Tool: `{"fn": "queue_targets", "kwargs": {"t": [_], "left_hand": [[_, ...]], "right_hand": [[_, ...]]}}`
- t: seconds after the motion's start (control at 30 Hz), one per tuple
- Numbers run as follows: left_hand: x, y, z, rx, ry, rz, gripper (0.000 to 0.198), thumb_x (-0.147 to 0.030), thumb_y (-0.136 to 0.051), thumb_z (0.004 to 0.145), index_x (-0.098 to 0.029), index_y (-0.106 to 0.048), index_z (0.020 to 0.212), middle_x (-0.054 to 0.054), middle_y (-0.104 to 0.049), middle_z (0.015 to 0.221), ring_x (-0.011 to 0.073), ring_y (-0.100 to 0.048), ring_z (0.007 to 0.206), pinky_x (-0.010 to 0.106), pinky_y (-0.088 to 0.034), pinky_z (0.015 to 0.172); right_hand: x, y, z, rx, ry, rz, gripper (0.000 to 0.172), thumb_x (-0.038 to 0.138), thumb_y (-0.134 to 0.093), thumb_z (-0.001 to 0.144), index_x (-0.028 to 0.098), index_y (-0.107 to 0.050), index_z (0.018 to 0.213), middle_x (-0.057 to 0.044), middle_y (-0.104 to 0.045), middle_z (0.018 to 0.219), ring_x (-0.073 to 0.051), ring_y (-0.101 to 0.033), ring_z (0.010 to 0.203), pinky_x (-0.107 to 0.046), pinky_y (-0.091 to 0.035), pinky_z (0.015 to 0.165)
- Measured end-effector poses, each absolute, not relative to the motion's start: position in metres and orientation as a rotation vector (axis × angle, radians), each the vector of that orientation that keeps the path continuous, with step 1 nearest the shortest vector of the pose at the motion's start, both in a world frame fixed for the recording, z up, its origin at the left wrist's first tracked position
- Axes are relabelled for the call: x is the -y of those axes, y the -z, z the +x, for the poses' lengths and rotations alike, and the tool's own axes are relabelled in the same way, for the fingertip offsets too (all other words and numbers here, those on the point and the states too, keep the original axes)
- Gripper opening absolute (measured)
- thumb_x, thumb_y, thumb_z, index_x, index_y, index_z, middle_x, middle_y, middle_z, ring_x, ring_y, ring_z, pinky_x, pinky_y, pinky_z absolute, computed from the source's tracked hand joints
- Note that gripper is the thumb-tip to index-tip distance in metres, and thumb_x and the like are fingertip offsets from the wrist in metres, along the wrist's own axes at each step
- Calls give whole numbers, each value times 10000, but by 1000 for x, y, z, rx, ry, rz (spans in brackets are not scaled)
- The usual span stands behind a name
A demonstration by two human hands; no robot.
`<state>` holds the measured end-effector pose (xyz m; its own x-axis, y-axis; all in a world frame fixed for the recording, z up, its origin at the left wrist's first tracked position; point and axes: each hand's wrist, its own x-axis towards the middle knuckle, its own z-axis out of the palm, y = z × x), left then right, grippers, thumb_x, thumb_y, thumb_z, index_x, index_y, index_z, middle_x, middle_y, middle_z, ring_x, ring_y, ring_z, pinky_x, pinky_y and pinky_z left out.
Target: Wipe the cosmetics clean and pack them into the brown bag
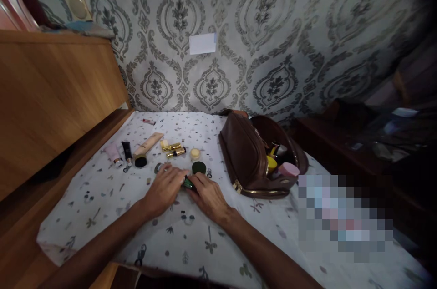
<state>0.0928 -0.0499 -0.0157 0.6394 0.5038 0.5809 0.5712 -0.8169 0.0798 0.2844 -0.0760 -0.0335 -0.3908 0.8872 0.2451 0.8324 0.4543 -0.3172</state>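
Note:
Over the middle of the patterned cloth, my left hand (pixel 167 187) and my right hand (pixel 210 195) meet around a small dark green item (pixel 188 183). Fingers of both are closed on it, and most of it is hidden. Just beyond them lies a dark round lid (pixel 198 168), with a small cream-coloured jar (pixel 195 154) behind it. Two gold tubes (pixel 175 152) rest further back to the left. To the right of my hands, a brown leather bag (pixel 244 152) stands open, with a pink-lidded container (pixel 289 169) and a yellow one (pixel 271 163) inside.
Left on the white cloth (pixel 184 248) are a beige tube (pixel 148 143), a black tube (pixel 126 152), a pink tube (pixel 113 153) and a dark round jar (pixel 140 160). A wooden cabinet (pixel 61 93) borders the left side; a patterned wall rises behind. A blurred patch covers the right.

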Motion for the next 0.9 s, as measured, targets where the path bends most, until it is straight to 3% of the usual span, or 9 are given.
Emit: {"fn": "queue_targets", "kwargs": {"t": [0.13,0.27,0.57,0.9], "left_hand": [[42,27,111,844,608,-2710,250,-185,-374,1001,-134,-605,1083,106,-669,1009,257,-574,953,446,-419,931],[32,27,106,844,541,-2722,235,-298,-428,1004,-162,-608,939,83,-641,925,250,-550,871,423,-427,835],[14,25,83,964,541,-2719,308,-369,-387,1022,-184,-611,919,66,-615,871,239,-541,851,391,-396,792],[-4,32,60,1301,768,-2735,302,-356,-357,1017,-205,-591,900,52,-622,861,222,-588,861,339,-462,765]], "right_hand": [[75,36,285,2321,-170,-1431,122,150,-618,898,167,-591,1015,-80,-641,990,-218,-635,953,-320,-527,790],[77,34,285,2319,-190,-1451,152,140,-625,891,174,-593,1036,-74,-648,1019,-221,-639,980,-328,-536,802],[77,27,284,2331,-218,-1466,228,196,-657,898,170,-615,1121,-72,-658,1055,-229,-648,1009,-337,-550,800],[76,29,286,2325,-199,-1446,236,183,-640,905,189,-598,1137,-66,-654,1054,-208,-647,982,-310,-541,774]]}}
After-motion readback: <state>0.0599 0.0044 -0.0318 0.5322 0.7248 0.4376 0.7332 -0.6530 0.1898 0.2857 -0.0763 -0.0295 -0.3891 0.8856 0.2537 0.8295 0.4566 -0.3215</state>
